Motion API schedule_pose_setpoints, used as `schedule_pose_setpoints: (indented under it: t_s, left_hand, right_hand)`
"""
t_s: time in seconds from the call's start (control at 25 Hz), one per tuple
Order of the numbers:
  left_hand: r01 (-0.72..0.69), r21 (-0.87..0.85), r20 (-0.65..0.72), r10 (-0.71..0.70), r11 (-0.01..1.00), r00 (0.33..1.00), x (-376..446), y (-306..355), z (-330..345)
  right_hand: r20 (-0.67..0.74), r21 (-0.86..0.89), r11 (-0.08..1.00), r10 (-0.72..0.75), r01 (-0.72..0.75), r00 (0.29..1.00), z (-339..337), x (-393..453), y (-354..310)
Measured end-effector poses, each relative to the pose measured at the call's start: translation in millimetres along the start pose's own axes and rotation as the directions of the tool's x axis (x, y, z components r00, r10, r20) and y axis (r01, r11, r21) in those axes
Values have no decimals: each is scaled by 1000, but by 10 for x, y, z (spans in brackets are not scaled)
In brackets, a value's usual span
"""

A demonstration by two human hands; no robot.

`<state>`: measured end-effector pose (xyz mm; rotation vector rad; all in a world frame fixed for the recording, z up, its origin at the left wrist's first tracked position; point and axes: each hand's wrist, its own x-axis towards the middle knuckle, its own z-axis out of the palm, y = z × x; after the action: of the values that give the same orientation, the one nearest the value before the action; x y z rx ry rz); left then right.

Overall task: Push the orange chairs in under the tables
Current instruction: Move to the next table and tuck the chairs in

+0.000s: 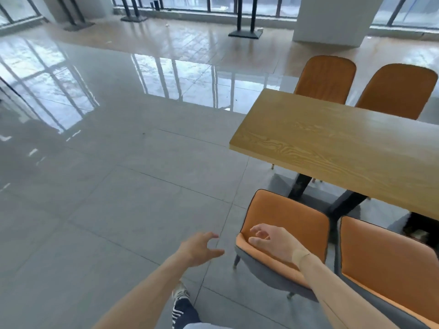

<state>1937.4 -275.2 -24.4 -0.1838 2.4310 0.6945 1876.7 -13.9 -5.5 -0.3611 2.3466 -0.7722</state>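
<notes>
your right hand [275, 242] sits at the top edge of the near chair [285, 219] back, fingers [257, 233] curled loose, touching or just over it, can't tell if gripping. your left hand [199, 248] hangs over the floor [107, 186] beside that chair, fingers spread, holding nothing. the near chair stands just short of the wooden bench [332, 148], seat not under it. second chair [389, 257] just right of it. two more chairs [325, 79] tucked in at the far side. shoe [180, 293] below.
</notes>
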Motion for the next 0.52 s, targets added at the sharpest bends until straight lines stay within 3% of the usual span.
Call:
schedule_pose_setpoints:
  t_s: [0.28, 0.52]
  left_hand:
    - [-34, -373, -194, -43, 927, 980, 203, -1224, -1408]
    - [-149, -414, -361, -11, 898, 932, 650, -1711, -2566]
  right_hand:
    - [-9, 34, 993, -115, 115, 993, -106, 1201, -1488]
    - [-171, -10, 978, -208, 210, 963, -459, 2077, -2390]
